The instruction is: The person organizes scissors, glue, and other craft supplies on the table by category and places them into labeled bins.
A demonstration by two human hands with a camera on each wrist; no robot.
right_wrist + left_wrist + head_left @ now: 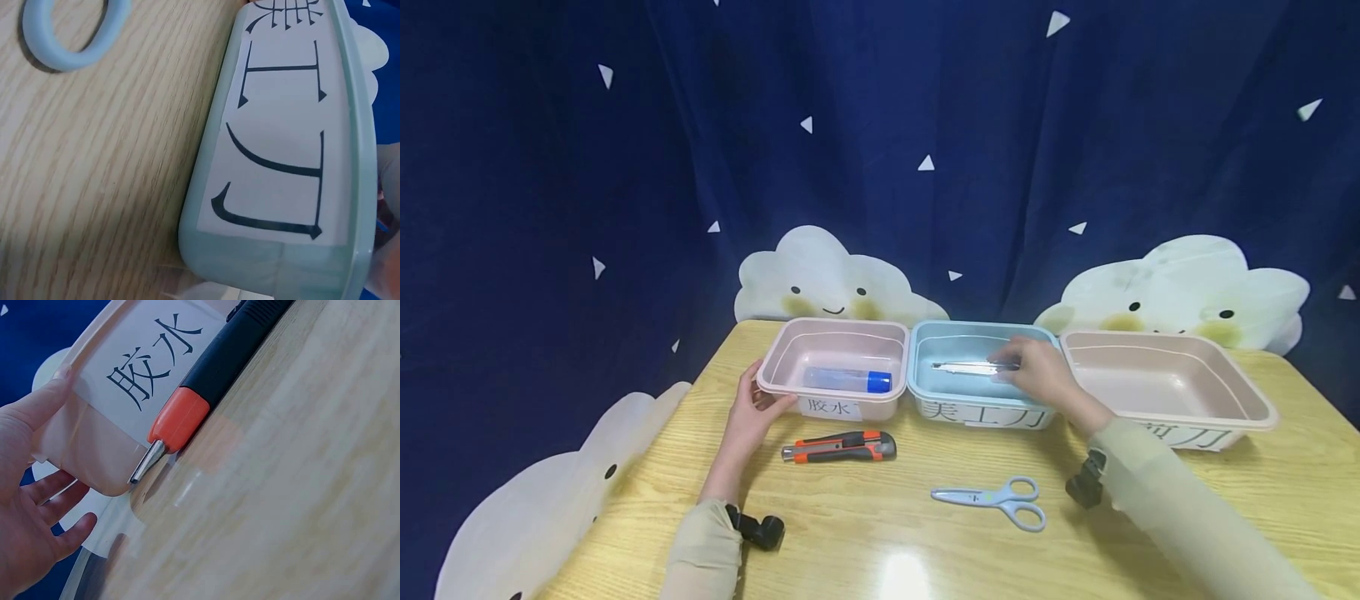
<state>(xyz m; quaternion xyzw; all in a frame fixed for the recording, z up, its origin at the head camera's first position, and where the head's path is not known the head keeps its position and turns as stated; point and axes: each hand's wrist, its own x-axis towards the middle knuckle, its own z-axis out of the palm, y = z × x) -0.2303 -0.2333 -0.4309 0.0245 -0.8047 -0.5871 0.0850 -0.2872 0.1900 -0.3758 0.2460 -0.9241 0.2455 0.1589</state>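
At the left, my left hand (756, 406) grips the near left corner of a pink bin (895, 333), with its thumb on the front rim and the other fingers at the side. A glue bottle (842, 380) with a blue cap lies in that bin. My right hand (1037, 367) reaches over the blue bin (951, 328) and pinches the right end of a slim silver utility knife (962, 367) inside it. The right fingertips are partly hidden. In front of the pink bin lies an orange and black utility knife (842, 447), its tip also near the left hand (31, 487).
Light blue scissors (996, 497) lie on the wooden table (850, 517) in front of the blue bin. A beige-pink bin (1157, 379) stands at the right. All three bins carry paper labels. A dark blue curtain (865, 125) hangs behind the table.
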